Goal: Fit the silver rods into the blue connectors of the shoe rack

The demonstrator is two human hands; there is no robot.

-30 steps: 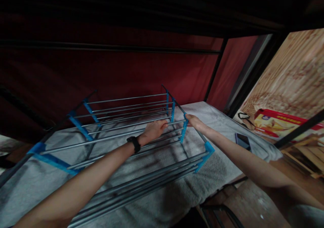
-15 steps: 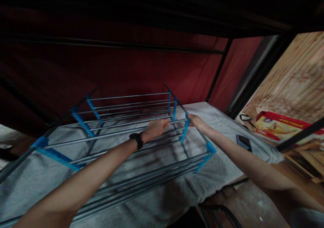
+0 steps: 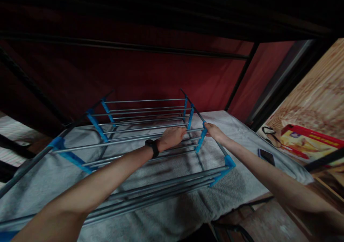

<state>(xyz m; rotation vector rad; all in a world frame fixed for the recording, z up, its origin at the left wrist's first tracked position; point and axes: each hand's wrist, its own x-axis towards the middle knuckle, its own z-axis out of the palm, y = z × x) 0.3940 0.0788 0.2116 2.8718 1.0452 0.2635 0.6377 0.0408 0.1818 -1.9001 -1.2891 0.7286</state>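
Observation:
A rack of grey metal tubes (image 3: 139, 143) joined by blue plastic brackets (image 3: 201, 141) lies on its side across a grey blanket (image 3: 172, 208). Fingers of my left hand (image 3: 173, 136), with a black watch (image 3: 152, 147) at its wrist, wrap round one of the crosswise tubes near its right end. My right hand (image 3: 213, 131) is closed on the blue bracket at that tube's end, where it meets the long side pole. Its fingers are partly hidden behind the bracket.
A phone (image 3: 266, 156) lies on the blanket at the right. Past it are a red and yellow box (image 3: 309, 143) and a black cable (image 3: 268, 130). Dark bed-frame bars (image 3: 243, 75) and a red panel (image 3: 150, 73) stand behind the rack. A chair (image 3: 233, 231) is at the lower right.
The view has shifted slightly, so the rack and both hands appear a little farther right. Both hands keep their hold at the same joint of the rack.

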